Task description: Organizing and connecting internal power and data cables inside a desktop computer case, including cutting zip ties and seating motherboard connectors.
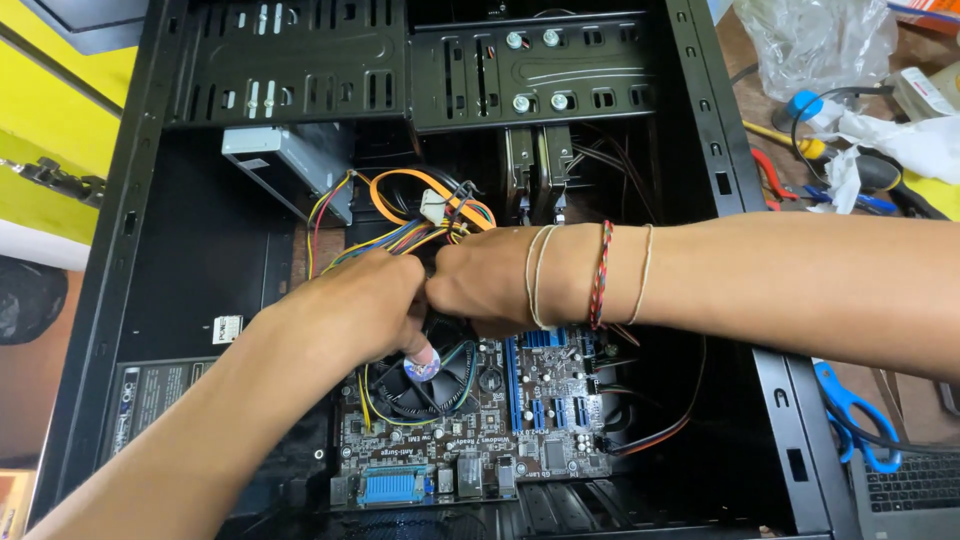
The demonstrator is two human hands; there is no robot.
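Both my hands reach into an open black computer case (110,250). My left hand (350,305) and my right hand (480,280) meet knuckle to knuckle over the round black cooler fan (425,385) of the motherboard (540,420). Their fingers curl around something between them that the hands hide. A bundle of coloured cables (410,225) with a white connector (432,207) runs just above the hands. Thread bracelets circle my right wrist (598,275).
A grey power supply (285,160) sits at the case's upper left, black drive cages (530,70) at the top. Right of the case lie blue scissors (850,410), a laptop corner (915,490), pliers, a plastic bag (815,40) and crumpled paper.
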